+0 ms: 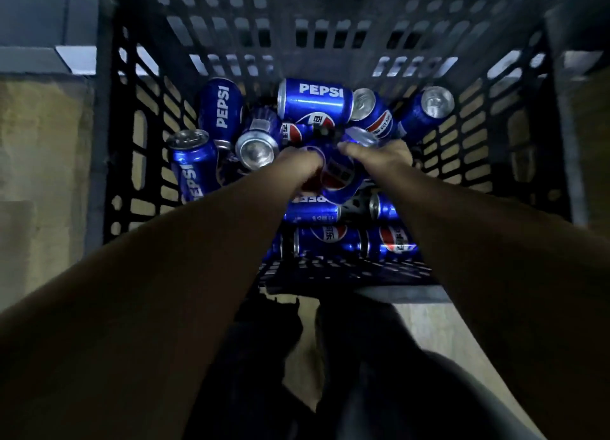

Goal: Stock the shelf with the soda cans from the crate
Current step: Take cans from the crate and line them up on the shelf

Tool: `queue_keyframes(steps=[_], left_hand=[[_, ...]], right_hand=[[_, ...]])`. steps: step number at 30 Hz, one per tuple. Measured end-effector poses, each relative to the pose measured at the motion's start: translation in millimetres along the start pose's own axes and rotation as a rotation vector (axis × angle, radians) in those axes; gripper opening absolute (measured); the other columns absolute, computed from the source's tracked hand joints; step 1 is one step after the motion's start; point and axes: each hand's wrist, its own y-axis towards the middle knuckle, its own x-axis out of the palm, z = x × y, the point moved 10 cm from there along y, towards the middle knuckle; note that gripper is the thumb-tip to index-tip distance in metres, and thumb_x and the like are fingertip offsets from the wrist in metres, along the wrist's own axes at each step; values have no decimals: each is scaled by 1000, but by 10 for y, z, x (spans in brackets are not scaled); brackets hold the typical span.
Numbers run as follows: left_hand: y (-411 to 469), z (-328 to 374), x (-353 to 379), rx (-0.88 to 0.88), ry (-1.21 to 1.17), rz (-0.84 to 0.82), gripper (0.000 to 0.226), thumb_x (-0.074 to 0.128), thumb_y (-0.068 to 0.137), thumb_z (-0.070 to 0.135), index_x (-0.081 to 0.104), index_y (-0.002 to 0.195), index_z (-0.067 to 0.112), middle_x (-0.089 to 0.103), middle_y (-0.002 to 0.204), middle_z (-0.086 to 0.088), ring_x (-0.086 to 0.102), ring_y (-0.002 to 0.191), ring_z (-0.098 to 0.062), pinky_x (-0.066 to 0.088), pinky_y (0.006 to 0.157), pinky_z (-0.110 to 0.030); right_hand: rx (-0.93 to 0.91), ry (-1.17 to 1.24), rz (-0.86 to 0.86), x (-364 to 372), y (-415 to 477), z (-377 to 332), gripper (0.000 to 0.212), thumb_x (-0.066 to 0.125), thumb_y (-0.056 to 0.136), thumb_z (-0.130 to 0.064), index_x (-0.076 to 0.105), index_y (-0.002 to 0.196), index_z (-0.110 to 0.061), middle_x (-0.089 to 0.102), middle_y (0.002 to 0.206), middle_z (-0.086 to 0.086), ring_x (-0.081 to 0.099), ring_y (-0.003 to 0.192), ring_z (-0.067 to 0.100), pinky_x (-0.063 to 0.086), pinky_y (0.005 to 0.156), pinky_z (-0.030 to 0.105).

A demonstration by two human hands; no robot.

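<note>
Person bent over a black perforated plastic crate [346, 7] on a pale floor [39, 175]. Both bare arms reach straight down into it. Shelf not in view.

Loose pile of blue aluminium Pepsi cans [315, 100] in the bottom, lying every way, none upright.

The target looks to be the centre can [335, 175], blue aluminium with the red-white-blue globe turned up. It sits on top of the pile, directly between the two hands. Its long axis runs on a slant, silver end far and to the person's right, base near and to the left.

Left hand [297, 167] is on the base-side flank, fingers curled against the can wall, apparently gripping it.

Right hand [379, 156] is at the silver end, thumb across the can's shoulder. Fingers pass behind the can and are hidden; cannot tell whether that hand has closed. Picture is blurred here.

Both hands touch the can. The left has the flank, so it looks the likelier to lift.

A neighbouring can with its silver end up [256, 151] lies just beside the left knuckles. Judgement: lift up and towards the person, along the slant, to avoid dragging that neighbour.
</note>
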Motion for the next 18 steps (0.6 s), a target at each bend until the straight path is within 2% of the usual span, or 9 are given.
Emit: queue_keyframes(steps=[2, 4, 7, 9, 11, 12, 15, 17, 18], left_hand=[[-204, -125, -42, -33, -40, -18, 17, 51, 92, 28, 58, 90, 12, 61, 75, -2, 56, 52, -10, 39, 42, -17], [-452, -228, -70, -132, -113, -45, 22, 48, 93, 31, 52, 78, 16, 57, 72, -2, 53, 59, -13, 40, 53, -21], [-831, -260, -64, -283, -284, -104, 23, 42, 94, 23, 49, 73, 15, 60, 71, -4, 56, 66, -17, 39, 65, -28], [-1129, -235, -28, -374, -507, -149, 23, 38, 95, 20, 52, 81, 10, 64, 77, -9, 60, 72, -22, 42, 68, -35], [-1455, -201, 9, -441, -658, -167, 27, 42, 97, 26, 50, 102, 0, 64, 92, -19, 63, 78, -30, 45, 66, -42], [-1615, -183, 38, -472, -716, -175, 37, 46, 96, 31, 46, 113, -2, 64, 99, -23, 64, 80, -33, 45, 64, -44], [-2048, 0, 145, -529, -864, -226, 56, 49, 94, 40, 37, 128, -4, 60, 116, -28, 65, 91, -40, 47, 71, -49], [-2347, 210, 110, -544, -924, -235, 59, 52, 92, 38, 36, 126, -6, 60, 113, -31, 66, 90, -41, 50, 73, -49], [-2480, 326, 60, -537, -939, -237, 59, 55, 91, 39, 37, 123, -7, 61, 108, -31, 67, 85, -40, 52, 68, -46]], right_hand=[[-28, -41, -49, -52, -194, -79, 55, 85, 63, -39, 65, 108, -13, 67, 104, 1, 64, 87, 15, 48, 70, 23], [-57, -100, -101, -102, -381, -188, 49, 84, 67, -33, 66, 109, -14, 67, 106, -1, 62, 89, 12, 48, 74, 22], [-120, -253, -96, -303, -770, -425, 55, 83, 68, -36, 64, 115, -14, 66, 110, 2, 62, 99, 14, 51, 85, 26], [-116, -219, -118, -417, -1025, -550, 57, 83, 67, -38, 63, 116, -16, 66, 110, 0, 59, 92, 10, 48, 74, 17], [-141, -191, -144, -514, -1302, -709, 48, 82, 68, -40, 64, 107, -20, 64, 96, -6, 56, 85, 6, 41, 58, 6], [-157, -196, -151, -561, -1437, -788, 44, 82, 67, -40, 64, 103, -21, 63, 93, -8, 57, 85, 7, 41, 58, 5], [-173, -175, -160, -751, -1819, -1053, 43, 85, 63, -38, 66, 96, -18, 68, 96, -5, 64, 92, 11, 53, 82, 25], [-185, -160, -169, -890, -2089, -1300, 35, 86, 61, -34, 65, 85, -21, 69, 92, -4, 65, 91, 12, 53, 85, 29], [-199, -149, -167, -963, -2213, -1435, 32, 87, 60, -32, 64, 80, -23, 69, 91, -3, 66, 90, 13, 54, 84, 30]])
